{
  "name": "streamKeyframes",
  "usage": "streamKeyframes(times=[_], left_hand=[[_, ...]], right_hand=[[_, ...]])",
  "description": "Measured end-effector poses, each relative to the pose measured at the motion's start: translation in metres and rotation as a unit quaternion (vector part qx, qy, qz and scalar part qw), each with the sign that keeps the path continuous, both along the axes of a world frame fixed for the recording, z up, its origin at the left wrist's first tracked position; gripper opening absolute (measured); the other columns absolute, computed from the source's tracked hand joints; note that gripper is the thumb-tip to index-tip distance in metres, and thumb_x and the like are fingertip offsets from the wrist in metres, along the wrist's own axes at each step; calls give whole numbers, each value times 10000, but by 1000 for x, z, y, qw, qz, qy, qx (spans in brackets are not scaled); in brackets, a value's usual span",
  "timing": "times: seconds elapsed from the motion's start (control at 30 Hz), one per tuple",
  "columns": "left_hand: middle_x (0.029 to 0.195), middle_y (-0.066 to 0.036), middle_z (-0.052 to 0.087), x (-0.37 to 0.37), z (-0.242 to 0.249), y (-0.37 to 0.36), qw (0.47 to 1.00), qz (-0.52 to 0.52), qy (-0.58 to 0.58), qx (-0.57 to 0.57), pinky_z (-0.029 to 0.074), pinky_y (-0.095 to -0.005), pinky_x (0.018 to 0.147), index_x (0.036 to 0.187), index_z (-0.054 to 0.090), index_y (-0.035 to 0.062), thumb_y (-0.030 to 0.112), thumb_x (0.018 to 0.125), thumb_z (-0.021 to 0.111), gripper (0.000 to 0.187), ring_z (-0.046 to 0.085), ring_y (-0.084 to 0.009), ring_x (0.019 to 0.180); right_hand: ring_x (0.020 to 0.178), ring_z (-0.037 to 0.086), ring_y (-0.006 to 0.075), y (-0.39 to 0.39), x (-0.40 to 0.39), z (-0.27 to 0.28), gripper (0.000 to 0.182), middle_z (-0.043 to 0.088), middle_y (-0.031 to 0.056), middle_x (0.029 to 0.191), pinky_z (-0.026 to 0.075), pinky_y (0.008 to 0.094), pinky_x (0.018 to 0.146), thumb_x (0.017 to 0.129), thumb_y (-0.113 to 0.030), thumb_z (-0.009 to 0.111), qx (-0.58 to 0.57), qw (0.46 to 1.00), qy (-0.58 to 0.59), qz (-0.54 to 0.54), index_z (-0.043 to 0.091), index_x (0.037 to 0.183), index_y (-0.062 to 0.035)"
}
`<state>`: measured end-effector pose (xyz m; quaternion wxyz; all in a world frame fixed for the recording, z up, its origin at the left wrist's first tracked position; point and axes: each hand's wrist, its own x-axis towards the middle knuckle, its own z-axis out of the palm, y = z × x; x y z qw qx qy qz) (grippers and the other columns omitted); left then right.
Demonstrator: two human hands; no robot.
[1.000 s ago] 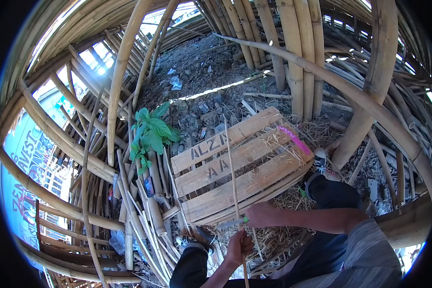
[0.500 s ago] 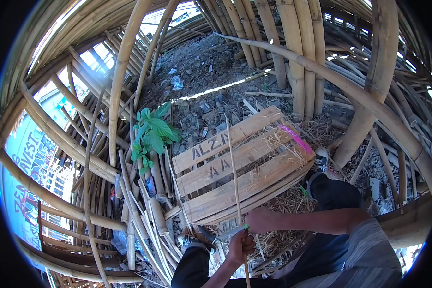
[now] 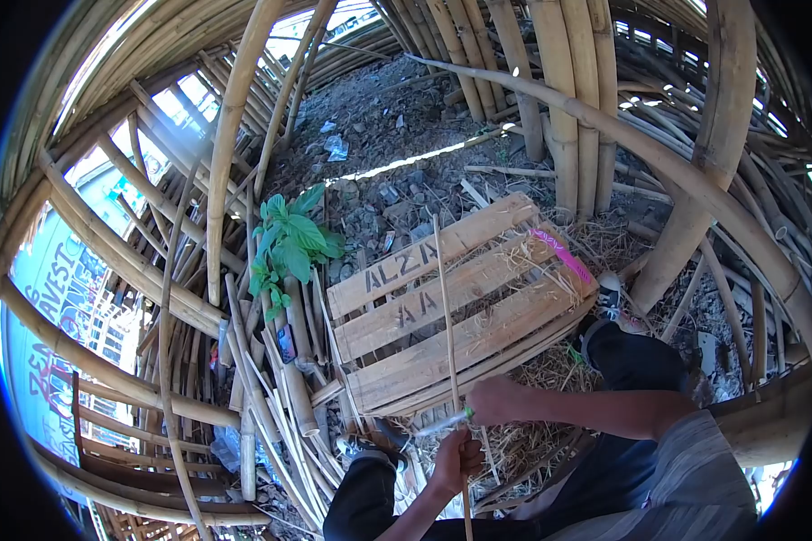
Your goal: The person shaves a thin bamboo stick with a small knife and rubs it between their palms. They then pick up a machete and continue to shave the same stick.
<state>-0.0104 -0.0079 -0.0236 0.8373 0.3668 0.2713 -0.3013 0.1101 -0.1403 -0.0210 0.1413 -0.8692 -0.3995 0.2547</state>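
A long, thin bamboo strip (image 3: 448, 329) runs upright in the view, across the front of a slatted wooden crate (image 3: 438, 347) with black lettering. Low on the strip, my left hand (image 3: 457, 462) is closed around it. Just above, my right hand (image 3: 496, 401) grips a knife (image 3: 440, 424) by its handle, of which a green end shows. Its blade points left and crosses the strip between my two hands. Wood shavings (image 3: 537, 392) lie under my right forearm and on the crate's slats.
Split bamboo strips (image 3: 275, 451) lie to the left of the crate, near a leafy green plant (image 3: 289, 239). Thick bamboo poles (image 3: 573, 117) stand behind and to the right. Rubble-strewn ground (image 3: 370, 135) stretches beyond the crate. My legs (image 3: 632, 361) frame the crate's near side.
My right hand has moved slightly upward along the strip with the knife, widening the gap to my left hand. My left hand still grips the strip in about the same place.
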Motion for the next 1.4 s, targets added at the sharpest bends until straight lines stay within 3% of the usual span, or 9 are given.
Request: streamKeyframes(times=[0.03, 0.1, 0.2, 0.4, 0.5, 0.73, 1.03, 1.23, 1.4], left_hand=[[523, 55, 203, -1, 2, 0, 1000, 0, 1, 0, 152, -236, 395, 635, 303, 185, 342, 919, 380, 333, 188, -70, 440], [523, 54, 201, 0, 9, -1, 1000, -10, -4, -13, 151, -237, 396, 636, 300, 188, 339, 918, 388, 331, 187, -70, 441], [521, 53, 198, 3, 11, -2, 1000, -8, 1, -24, 147, -237, 394, 639, 298, 186, 333, 918, 394, 329, 186, -68, 442], [519, 55, 193, 4, 10, -4, 1000, 2, 5, 1, 149, -238, 390, 622, 283, 181, 325, 916, 394, 346, 174, -72, 430], [517, 56, 196, 0, -1, -1, 1000, 6, 0, 0, 150, -235, 388, 615, 280, 181, 322, 914, 393, 349, 171, -72, 424], [517, 58, 203, 5, 16, -4, 1000, -1, 1, 0, 151, -234, 386, 618, 295, 179, 323, 914, 389, 342, 181, -67, 430], [521, 58, 193, 3, 5, -1, 1000, -9, -3, -2, 146, -233, 389, 617, 299, 181, 326, 913, 399, 345, 178, -66, 439], [522, 59, 191, 9, 8, 3, 1000, -11, -16, 7, 148, -231, 390, 627, 300, 183, 327, 908, 416, 336, 175, -63, 440], [521, 61, 186, 5, 3, 1, 1000, -12, -2, 10, 148, -227, 390, 645, 300, 180, 328, 906, 422, 324, 182, -60, 436]], right_hand=[[666, 640, 335, -2, 12, -5, 274, 634, 201, 723, 517, 421, 611, 696, -235, 537, 0, 1000, 1, 0, 645, 753, 10], [663, 646, 322, -12, 40, -16, 274, 639, 198, 726, 517, 426, 591, 705, -241, 541, 60, 982, -78, -160, 648, 747, 8], [661, 649, 314, -22, 60, -9, 275, 641, 193, 724, 518, 428, 574, 709, -241, 540, 47, 974, -109, -192, 648, 746, 8], [677, 649, 316, 0, -3, -19, 289, 639, 192, 711, 521, 422, 600, 698, -257, 558, 71, 997, 16, -16, 649, 754, 11], [689, 648, 322, 1, -2, 1, 297, 636, 199, 710, 521, 423, 615, 698, -265, 561, -3, 1000, -7, -24, 648, 756, 13], [710, 645, 337, -17, 48, -15, 295, 633, 203, 715, 522, 421, 621, 738, -256, 533, 62, 979, -59, -184, 644, 773, 15], [751, 631, 365, -7, 17, 1, 330, 623, 242, 761, 504, 437, 686, 728, -276, 531, 34, 998, 43, -39, 639, 804, 26], [703, 630, 360, -5, 30, -19, 299, 616, 237, 714, 507, 438, 652, 702, -256, 560, 71, 990, -52, -109, 628, 746, 32], [712, 628, 366, -6, 26, -22, 308, 615, 244, 725, 503, 447, 666, 703, -258, 557, 61, 993, 8, -100, 623, 753, 39]])
